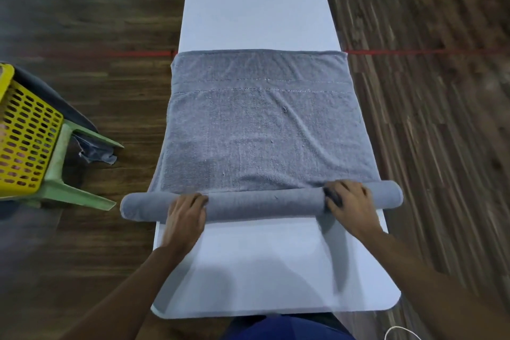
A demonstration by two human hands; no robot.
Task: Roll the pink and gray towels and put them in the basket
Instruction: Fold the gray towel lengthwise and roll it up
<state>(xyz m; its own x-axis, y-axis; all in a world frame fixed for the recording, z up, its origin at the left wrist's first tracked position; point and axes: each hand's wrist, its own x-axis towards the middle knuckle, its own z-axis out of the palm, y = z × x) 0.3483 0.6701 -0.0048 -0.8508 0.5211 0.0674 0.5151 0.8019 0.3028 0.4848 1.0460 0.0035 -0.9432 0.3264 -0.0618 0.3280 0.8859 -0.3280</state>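
Forearms (124, 284) cross the bare near surface (248, 257); left hand (186, 214) and right hand (352, 201) curl over the gray towel (262, 132) roll, set well apart, probably for even tightness. Most lies flat beyond. The basket (27, 135) stands left.

Gray towel (262, 132) partly rolled; yellow basket (24, 141) off to the left.
The gray towel lies spread flat across the white tabletop (256, 14), its near end wound into a tight roll that overhangs both side edges. A stitched band crosses its far end. The perforated basket stands well apart from it.
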